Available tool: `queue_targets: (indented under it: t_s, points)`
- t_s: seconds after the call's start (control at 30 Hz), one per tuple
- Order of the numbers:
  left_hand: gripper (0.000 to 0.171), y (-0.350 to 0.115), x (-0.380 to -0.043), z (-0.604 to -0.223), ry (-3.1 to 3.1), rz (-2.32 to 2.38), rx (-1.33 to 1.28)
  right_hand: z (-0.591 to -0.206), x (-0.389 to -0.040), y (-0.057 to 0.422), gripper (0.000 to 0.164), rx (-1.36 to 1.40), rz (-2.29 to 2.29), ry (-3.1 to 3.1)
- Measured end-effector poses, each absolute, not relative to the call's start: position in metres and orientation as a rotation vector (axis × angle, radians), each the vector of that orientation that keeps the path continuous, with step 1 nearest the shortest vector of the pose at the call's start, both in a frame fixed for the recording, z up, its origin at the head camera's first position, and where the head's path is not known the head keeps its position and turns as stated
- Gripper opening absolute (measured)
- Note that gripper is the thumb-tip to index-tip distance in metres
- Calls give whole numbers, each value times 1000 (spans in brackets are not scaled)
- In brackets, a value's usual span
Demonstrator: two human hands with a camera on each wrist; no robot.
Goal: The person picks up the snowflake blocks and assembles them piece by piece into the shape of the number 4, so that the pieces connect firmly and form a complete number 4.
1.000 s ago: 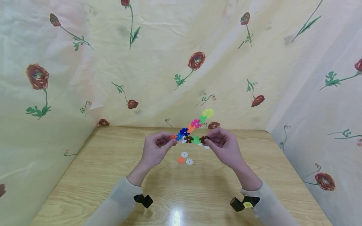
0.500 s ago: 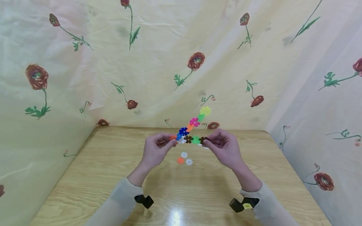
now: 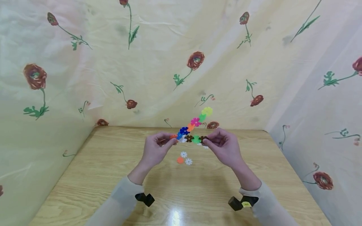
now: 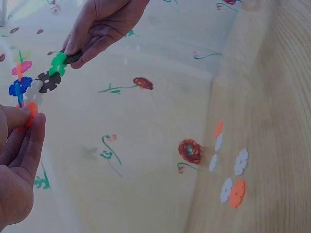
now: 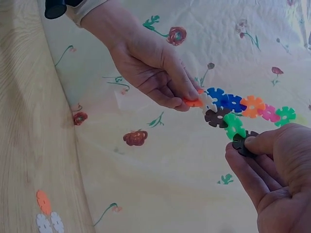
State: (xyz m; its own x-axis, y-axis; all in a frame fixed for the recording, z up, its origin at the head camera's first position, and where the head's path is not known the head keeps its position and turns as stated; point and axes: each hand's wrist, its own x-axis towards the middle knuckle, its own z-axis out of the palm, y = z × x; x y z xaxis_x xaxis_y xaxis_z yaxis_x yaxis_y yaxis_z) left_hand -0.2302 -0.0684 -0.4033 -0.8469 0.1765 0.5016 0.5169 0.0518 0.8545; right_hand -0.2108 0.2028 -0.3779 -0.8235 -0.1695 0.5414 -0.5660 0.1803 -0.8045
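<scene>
Notched plastic discs, snowflake-shaped, are linked into a two-armed chain held above the table. My left hand pinches its orange end disc between thumb and fingers. From there one arm runs through a white disc, a brown disc and a green disc to a dark brown disc. That last one is pinched by my right hand. The other arm slants up and away, free at its tip: blue discs, orange, a pink disc, green, then a yellow disc.
On the wooden table, a loose orange disc lies by white discs. More loose discs, one of them orange, lie farther back. Flower-patterned cloth stands behind the table and along both sides.
The chain's free arm sways slightly, its yellow tip shifting a little left and then back right. Both hands keep their grips, almost still.
</scene>
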Motion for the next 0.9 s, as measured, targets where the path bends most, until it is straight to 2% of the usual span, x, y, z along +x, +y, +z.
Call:
queue_targets:
  t_s: [0.3, 0.6, 0.67, 0.9]
  points:
    - [17, -65, -232, -402, -2001, -1936, -791, -375, -216, 203, 12, 763, 1662, -2057]
    - [57, -56, -228, -402, -1986, -1986, -993, -380, -216, 196, 14, 807, 1608, -2074]
    - [56, -54, -227, -402, -2023, -1949, -997, -381, -216, 194, 15, 812, 1615, -2079]
    - [34, -51, -226, -402, -2069, -1880, -951, -383, -214, 191, 15, 803, 1654, -2104]
